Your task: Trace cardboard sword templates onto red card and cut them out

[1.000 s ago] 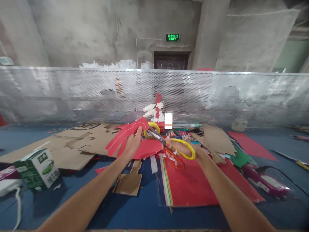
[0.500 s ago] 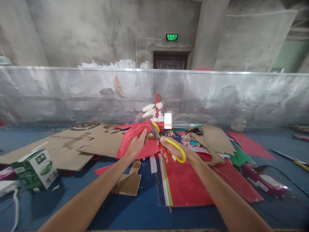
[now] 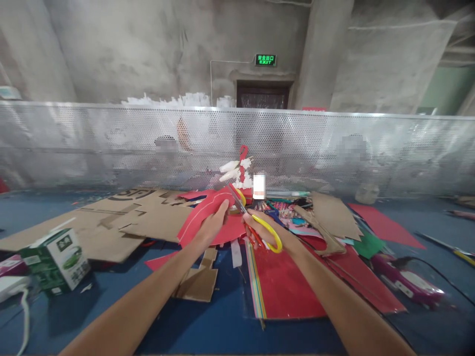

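My left hand (image 3: 214, 220) pinches a sheet of red paper (image 3: 198, 215) marked with a pale curved line. My right hand (image 3: 259, 226) is closed round a pair of scissors (image 3: 275, 236) with one yellow and one red handle loop. The scissor blades point up and left and lie at the right edge of the paper, close to my left fingertips. Just behind the blades stands a red piece with white flowers (image 3: 243, 173). Below my right hand lies a pack of red sheets (image 3: 289, 287) with a striped edge of several colours.
Flattened cardboard (image 3: 107, 222) covers the left of the blue table, with a green and white box (image 3: 61, 259) in front. A purple device (image 3: 408, 282) with a black cable lies to the right. Behind the table runs a perforated metal screen (image 3: 208, 133).
The red paper has tilted a little, and its pale line shows at a different angle. Both hands keep their grips, with the scissors slightly turned. The whole view has shifted slightly.
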A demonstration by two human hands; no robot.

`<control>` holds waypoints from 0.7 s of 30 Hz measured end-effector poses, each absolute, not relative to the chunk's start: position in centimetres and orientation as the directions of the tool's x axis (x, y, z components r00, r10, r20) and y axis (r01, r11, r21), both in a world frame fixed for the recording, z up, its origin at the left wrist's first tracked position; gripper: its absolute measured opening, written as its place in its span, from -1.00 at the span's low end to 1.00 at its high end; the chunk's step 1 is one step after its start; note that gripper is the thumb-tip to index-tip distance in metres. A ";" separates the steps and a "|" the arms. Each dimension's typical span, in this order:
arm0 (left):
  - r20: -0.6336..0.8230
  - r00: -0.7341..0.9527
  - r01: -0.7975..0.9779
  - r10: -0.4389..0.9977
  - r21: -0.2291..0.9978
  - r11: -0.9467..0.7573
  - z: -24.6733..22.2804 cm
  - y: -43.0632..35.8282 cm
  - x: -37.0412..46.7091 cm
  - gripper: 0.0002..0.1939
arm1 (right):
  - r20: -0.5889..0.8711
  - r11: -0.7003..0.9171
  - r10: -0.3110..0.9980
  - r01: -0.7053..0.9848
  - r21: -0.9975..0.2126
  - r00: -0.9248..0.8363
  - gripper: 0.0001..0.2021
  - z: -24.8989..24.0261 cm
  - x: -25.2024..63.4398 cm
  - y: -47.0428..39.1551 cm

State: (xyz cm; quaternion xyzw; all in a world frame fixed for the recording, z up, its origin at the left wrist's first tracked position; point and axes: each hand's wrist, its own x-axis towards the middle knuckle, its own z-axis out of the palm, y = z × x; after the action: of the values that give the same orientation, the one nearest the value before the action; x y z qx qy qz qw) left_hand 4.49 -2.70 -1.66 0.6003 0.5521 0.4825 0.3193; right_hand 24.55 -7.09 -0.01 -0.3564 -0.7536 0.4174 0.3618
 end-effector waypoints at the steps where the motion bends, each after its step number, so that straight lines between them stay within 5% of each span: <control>1: 0.212 -0.083 0.365 0.974 0.916 -0.168 -1.6 -2.8 4.5 -0.33 | 0.242 0.393 0.842 0.241 -0.887 -0.481 -0.51 0.0 24.5 -7.1; 7: 0.152 -0.141 0.432 0.978 0.898 -0.077 -0.9 -3.5 4.5 -0.29 | 0.201 0.369 0.848 0.273 -0.888 -0.490 -0.50 -0.3 24.6 -6.7; 21: 0.308 0.064 0.314 0.949 0.897 -0.312 -0.6 -2.1 2.9 -0.45 | 0.188 0.437 0.830 0.405 -0.803 -0.525 -0.56 1.3 26.3 -7.7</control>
State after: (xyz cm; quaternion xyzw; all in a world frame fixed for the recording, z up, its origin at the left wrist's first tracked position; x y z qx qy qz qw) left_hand 2.87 -2.13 -0.64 0.6507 0.4853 0.4823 0.3293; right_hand 26.28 -7.73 1.33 -0.3884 -0.7949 0.3613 0.2945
